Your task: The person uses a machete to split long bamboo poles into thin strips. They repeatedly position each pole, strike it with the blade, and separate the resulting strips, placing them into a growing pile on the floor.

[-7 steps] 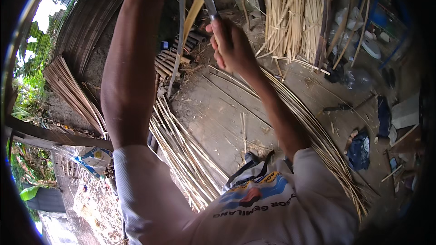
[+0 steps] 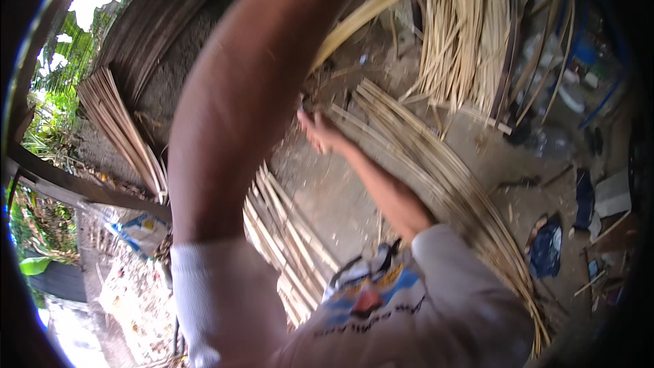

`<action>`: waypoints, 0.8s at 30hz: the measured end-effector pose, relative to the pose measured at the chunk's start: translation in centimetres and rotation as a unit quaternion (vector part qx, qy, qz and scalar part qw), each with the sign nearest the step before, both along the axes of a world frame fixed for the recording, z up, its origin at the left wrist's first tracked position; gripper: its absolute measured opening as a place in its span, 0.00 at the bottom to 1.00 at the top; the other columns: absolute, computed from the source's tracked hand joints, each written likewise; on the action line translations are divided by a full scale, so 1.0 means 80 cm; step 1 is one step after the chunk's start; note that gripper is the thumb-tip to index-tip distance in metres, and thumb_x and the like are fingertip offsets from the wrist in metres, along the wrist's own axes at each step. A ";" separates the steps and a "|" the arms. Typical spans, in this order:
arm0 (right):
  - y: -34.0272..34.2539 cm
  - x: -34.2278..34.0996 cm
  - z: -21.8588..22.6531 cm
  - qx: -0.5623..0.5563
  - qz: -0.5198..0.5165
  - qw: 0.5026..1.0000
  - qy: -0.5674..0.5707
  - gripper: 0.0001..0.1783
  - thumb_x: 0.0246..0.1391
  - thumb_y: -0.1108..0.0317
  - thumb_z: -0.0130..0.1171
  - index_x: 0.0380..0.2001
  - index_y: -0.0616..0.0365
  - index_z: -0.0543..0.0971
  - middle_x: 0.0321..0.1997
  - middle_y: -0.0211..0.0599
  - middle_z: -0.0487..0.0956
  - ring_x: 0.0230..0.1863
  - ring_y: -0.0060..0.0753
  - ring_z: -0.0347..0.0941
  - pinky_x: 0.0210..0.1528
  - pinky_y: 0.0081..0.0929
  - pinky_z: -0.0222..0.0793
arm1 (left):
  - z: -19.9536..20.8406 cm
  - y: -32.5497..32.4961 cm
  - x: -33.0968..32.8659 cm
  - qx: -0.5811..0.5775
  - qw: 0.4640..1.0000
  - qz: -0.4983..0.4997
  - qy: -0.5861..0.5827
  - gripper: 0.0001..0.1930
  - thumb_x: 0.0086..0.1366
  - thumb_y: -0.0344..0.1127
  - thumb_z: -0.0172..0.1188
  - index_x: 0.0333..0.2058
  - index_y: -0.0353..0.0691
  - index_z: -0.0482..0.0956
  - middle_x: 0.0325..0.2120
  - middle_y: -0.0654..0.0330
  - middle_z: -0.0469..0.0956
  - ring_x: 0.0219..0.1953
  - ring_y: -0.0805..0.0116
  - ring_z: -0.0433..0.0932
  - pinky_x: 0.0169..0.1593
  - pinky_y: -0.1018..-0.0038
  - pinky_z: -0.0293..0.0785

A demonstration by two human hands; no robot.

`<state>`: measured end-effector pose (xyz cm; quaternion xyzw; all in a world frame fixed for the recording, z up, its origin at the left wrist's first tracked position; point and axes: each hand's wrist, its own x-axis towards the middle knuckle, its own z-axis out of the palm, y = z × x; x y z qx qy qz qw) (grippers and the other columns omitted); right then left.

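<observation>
Gripping a dark tool handle [image 2: 304,103], closed right hand [image 2: 320,131]; left hand unseen.

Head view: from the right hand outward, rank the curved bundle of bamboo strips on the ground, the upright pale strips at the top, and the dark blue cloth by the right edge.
From the right hand:
1. Curved bundle of bamboo strips, just to its right on the ground.
2. Upright pale strips, above and right.
3. Dark blue cloth, far lower right.

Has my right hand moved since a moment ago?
Yes. The right hand has dropped and come left, now level with the near end of the curved bamboo strips on the ground, no longer raised above them.
</observation>
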<state>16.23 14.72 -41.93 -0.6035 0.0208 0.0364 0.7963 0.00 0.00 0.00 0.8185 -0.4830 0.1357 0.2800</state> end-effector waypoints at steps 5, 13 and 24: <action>-0.050 0.002 0.037 0.057 0.007 0.998 -0.021 0.20 0.65 0.48 0.51 0.33 0.54 0.63 0.19 0.21 0.64 0.13 0.17 0.61 0.13 0.22 0.62 | -0.107 0.097 0.180 -0.002 0.978 -0.185 -0.092 0.38 0.53 0.58 0.69 0.56 0.39 0.72 0.40 0.47 0.81 0.43 0.54 0.80 0.47 0.62 0.77; 0.008 0.057 0.066 0.136 -0.010 0.990 0.023 0.09 0.63 0.64 0.53 0.32 0.58 0.72 0.15 0.24 0.66 0.12 0.21 0.63 0.12 0.25 0.64 | -0.202 0.203 0.324 0.065 0.994 -0.021 -0.088 0.24 0.51 0.53 0.74 0.37 0.38 0.86 0.29 0.54 0.82 0.33 0.64 0.83 0.38 0.68 0.78; 0.062 0.083 0.154 -0.228 -0.167 0.953 -0.112 0.28 0.57 0.68 0.54 0.58 0.67 0.61 0.26 0.48 0.78 0.19 0.35 0.78 0.14 0.33 0.73 | -0.178 0.259 0.367 -0.153 0.987 -0.043 0.029 0.17 0.55 0.42 0.73 0.33 0.33 0.84 0.22 0.59 0.82 0.25 0.74 0.78 0.30 0.72 0.75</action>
